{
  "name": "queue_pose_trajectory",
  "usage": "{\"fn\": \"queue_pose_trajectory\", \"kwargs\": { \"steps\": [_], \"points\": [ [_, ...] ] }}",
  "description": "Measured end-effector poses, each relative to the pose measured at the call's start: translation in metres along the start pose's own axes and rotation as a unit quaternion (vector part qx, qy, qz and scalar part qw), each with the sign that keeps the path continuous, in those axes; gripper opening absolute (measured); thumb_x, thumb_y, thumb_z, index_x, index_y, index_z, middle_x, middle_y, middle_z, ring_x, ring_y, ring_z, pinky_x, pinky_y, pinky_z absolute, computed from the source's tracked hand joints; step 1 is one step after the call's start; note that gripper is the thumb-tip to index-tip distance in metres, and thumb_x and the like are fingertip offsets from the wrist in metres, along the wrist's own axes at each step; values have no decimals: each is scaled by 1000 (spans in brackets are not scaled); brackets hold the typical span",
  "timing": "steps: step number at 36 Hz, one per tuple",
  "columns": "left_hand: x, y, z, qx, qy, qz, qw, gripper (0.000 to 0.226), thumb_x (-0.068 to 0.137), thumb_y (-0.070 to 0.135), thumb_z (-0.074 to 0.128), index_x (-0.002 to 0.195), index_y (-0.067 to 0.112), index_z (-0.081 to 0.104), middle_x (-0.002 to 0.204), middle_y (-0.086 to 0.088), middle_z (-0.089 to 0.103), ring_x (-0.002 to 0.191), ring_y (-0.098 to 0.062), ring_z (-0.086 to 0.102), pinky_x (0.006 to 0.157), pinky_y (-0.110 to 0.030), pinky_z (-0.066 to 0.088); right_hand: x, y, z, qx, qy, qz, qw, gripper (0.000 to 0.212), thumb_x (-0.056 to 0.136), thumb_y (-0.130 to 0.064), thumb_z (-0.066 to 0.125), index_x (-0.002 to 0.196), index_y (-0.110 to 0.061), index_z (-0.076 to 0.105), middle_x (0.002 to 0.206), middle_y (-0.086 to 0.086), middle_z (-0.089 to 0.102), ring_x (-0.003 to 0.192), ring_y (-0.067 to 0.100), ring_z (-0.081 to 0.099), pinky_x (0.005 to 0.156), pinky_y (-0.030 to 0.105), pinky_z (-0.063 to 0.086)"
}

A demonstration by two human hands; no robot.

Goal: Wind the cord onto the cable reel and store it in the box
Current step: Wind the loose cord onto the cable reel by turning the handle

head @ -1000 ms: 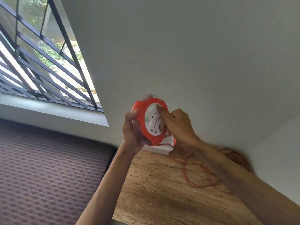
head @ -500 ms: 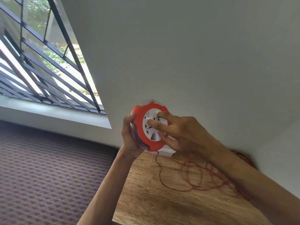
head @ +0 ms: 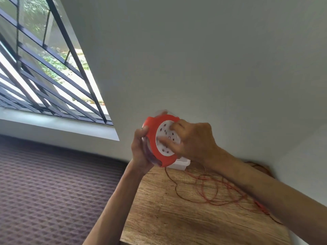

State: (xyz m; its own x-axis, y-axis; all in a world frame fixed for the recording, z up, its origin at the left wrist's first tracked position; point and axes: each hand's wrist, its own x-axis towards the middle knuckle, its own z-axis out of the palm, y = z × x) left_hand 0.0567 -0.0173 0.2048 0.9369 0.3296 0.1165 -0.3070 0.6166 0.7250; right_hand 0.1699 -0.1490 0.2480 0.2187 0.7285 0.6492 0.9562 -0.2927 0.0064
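I hold a round orange cable reel [head: 154, 137] with a white socket face up in front of the wall. My left hand [head: 141, 149] grips its rim and back from the left. Pressed on the white face, my right hand [head: 192, 140] has its fingers blurred by motion. A thin red cord [head: 203, 190] drops from the reel's bottom and lies in loose loops on the wooden table [head: 177, 214]. Behind the reel, a white box [head: 180, 164] stands on the table against the wall, mostly hidden.
The wooden table sits in a corner between two pale walls. Left of it lies a dark patterned mattress [head: 53, 191]. A barred window [head: 44, 71] fills the upper left above a white sill.
My right hand has turned around the reel's white face, fingers moving from spread out to pressed on it. The cord loops on the table have shifted slightly.
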Motion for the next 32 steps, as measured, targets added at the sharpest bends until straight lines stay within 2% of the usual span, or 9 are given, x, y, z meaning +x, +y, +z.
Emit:
{"fn": "queue_pose_trajectory", "kwargs": {
  "steps": [3,5,7,9,13,16,19,22,32],
  "points": [
    [4,-4,5,-4,-6,5,1000,98,87,60,74,163,8,42,148,-27,54,130,-50,51,102,-62,47,7,-4,6,161,-76,266,947,73,102,-68,52,57,-13,72,48,-2,64,41,13,59,51,27,47],
    [7,-1,10,12,12,12,1000,95,84,61,76,159,10,47,138,-25,61,117,-47,59,95,-55,52,7,-7,12,345,-126,416,832,76,108,-56,47,55,-10,74,45,0,64,40,11,59,53,23,49],
    [8,0,12,25,22,25,999,105,82,62,77,162,4,40,132,-27,61,106,-43,63,85,-49,55,4,-11,15,467,-167,495,713,71,110,-39,44,56,-7,77,44,3,60,36,12,46,42,17,37],
    [6,-1,9,29,11,31,999,103,84,63,75,162,6,39,126,-27,63,97,-39,65,80,-46,57,1,-13,14,503,-196,502,676,69,110,-32,42,59,-5,79,46,7,60,33,10,37,35,17,30],
    [3,1,6,8,8,19,1000,100,86,65,72,161,7,42,135,-25,63,109,-43,63,91,-50,55,-7,-15,10,346,-146,355,856,68,113,-38,43,60,-10,76,50,1,69,44,12,63,54,24,53],
    [1,7,5,8,25,39,999,116,83,66,74,167,-1,31,149,-28,51,132,-45,52,105,-53,49,-14,-8,4,106,-18,68,992,30,105,-33,65,86,-12,73,76,0,76,49,17,65,46,28,48],
    [-3,10,0,21,45,46,998,119,83,68,75,167,-3,29,143,-27,54,125,-42,58,98,-50,57,-18,5,1,4,-49,-167,985,37,94,-27,77,127,-16,63,119,11,74,65,25,74,48,26,50],
    [-6,9,-5,4,49,40,998,117,84,68,73,167,-2,30,141,-26,55,123,-41,61,97,-50,57,-14,10,-2,2,-101,-184,978,55,94,-33,77,145,-26,59,140,17,65,80,29,78,56,30,59],
    [-9,6,-1,-1,12,15,1000,114,87,62,76,165,-7,28,131,-21,68,116,-34,71,89,-44,64,4,8,-1,13,-83,-170,982,64,93,-58,71,142,-16,65,118,13,76,69,25,75,55,23,51]
  ]
}}
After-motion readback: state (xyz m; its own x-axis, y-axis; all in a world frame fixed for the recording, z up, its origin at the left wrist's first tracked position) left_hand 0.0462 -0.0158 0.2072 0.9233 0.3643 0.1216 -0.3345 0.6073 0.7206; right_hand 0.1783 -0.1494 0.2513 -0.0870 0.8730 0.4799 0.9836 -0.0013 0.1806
